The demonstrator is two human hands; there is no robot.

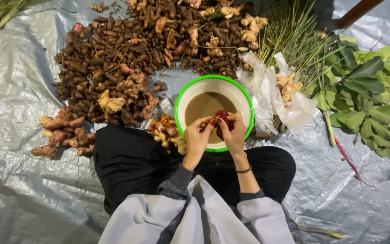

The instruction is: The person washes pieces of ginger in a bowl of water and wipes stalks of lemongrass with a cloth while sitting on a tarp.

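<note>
Here: dark red, rounded root [222,123], wet-looking, pinched by both hands' grip over bowl [244,97] of murky water.

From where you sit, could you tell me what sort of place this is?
Probably a ground-level spot for washing and sorting roots: a grey tarp as the floor, a big heap of roots, and a bowl of muddy water.
</note>
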